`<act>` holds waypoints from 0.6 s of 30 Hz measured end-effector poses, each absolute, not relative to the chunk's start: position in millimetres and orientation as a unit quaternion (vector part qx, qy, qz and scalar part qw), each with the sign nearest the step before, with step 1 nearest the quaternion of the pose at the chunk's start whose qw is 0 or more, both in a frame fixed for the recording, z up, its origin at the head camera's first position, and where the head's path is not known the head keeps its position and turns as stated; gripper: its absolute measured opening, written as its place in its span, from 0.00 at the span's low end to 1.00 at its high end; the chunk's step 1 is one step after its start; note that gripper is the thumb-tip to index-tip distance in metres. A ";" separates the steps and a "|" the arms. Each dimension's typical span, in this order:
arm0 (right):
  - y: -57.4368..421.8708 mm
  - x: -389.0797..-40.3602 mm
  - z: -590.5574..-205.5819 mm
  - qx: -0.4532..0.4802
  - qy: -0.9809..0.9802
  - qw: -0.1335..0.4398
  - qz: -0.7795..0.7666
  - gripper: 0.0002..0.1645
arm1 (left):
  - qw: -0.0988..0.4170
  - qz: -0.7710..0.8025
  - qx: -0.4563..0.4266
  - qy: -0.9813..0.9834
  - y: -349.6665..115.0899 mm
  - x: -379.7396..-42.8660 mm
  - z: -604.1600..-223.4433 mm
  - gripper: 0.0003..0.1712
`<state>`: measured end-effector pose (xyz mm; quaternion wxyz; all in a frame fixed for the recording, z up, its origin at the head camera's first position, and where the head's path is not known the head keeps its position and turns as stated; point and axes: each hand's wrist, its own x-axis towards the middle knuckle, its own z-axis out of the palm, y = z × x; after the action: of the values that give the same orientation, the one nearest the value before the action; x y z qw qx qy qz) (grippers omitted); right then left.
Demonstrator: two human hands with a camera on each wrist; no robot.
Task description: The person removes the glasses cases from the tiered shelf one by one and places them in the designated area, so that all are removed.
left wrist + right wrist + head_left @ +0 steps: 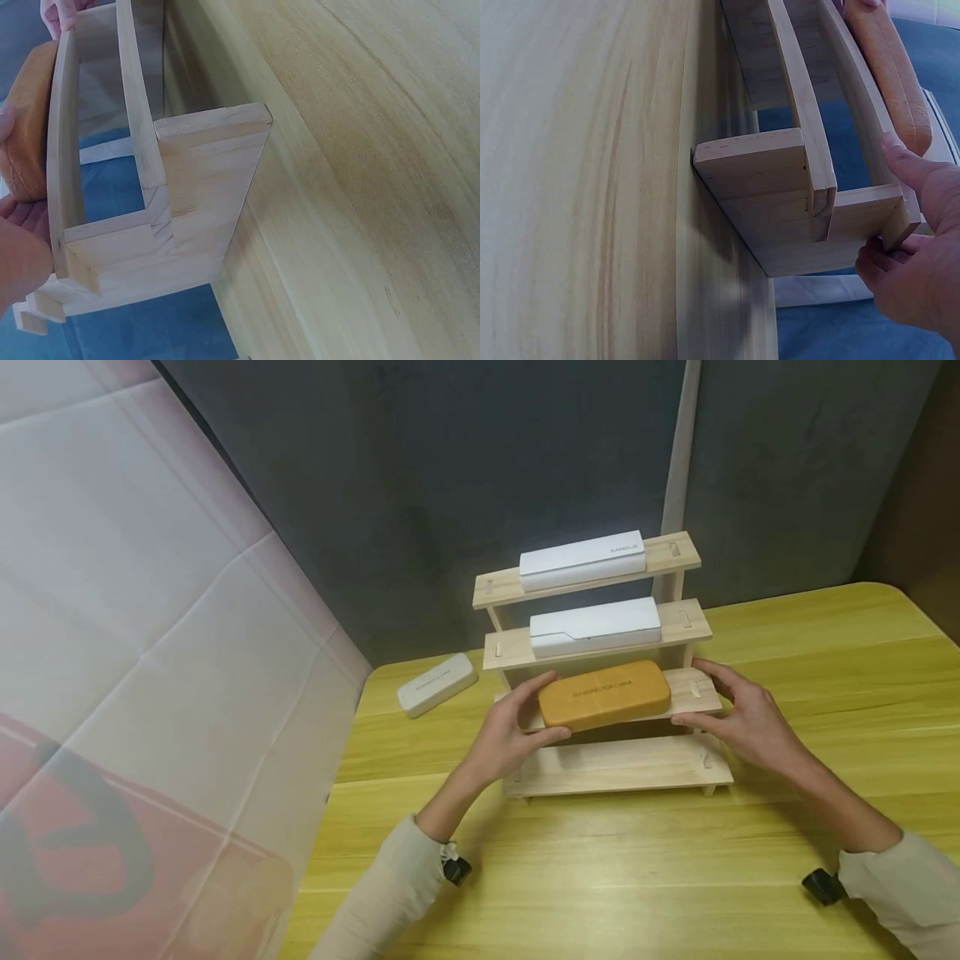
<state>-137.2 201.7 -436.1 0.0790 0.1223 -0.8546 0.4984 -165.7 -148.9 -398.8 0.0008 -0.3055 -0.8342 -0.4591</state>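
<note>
An orange glasses case with dark lettering lies along the third tier down of a wooden stepped display rack. My left hand holds the case's left end, thumb along the front and fingers behind. At the rack's other side, my right hand grips the right end of that same tier. In the right wrist view its thumb presses on the board's front edge, with the other fingers curled below. The case's right end is apart from the right hand.
White glasses cases lie on the top tier and the second tier. A pale glasses case rests on the wood-grain table left of the rack. Behind stands a dark grey partition; a white printed panel borders the left.
</note>
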 end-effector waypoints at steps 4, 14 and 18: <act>201.8 -137.2 -436.5 0.122 -0.855 0.079 0.498 0.55 | 0.002 -0.467 -0.303 -0.830 -148.6 -163.6 -397.2 0.47; 202.4 -137.1 -436.6 0.122 -0.857 0.075 0.494 0.55 | 0.022 -0.462 -0.313 -0.829 -150.9 -159.3 -391.0 0.46; 202.1 -136.8 -436.3 0.122 -0.857 0.074 0.495 0.55 | 0.045 -0.454 -0.327 -0.828 -153.6 -157.9 -388.5 0.45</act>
<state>-136.8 202.1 -436.3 0.0745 0.1221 -0.8572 0.4947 -157.9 -153.6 -388.5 0.0450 -0.3270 -0.8276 -0.4541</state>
